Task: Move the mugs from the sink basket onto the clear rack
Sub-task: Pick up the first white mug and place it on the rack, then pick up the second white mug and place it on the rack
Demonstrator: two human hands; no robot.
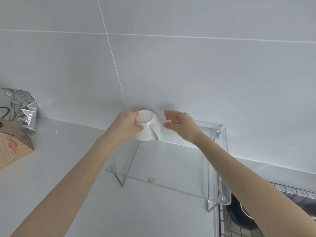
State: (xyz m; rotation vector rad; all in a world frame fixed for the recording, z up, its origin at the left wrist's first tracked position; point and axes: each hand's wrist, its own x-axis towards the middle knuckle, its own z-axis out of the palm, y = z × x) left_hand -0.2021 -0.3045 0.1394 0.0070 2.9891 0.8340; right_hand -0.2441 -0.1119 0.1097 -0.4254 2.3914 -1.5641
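A white mug [150, 129] is held upside down, base tilted toward the wall and handle facing me, at the back left corner of the clear rack [171, 168]. My left hand [127, 127] grips its left side. My right hand [179, 124] hovers just right of the mug with fingers apart, not touching it. The rack is a transparent shelf on metal legs standing on the white counter against the tiled wall. The wire sink basket [290, 194] shows at the lower right, partly hidden by my right arm.
A crumpled silver foil bag [24, 110] and a brown cardboard box [12, 147] stand at the left on the counter. A dark round item [242, 218] lies in the basket area below the rack's right end.
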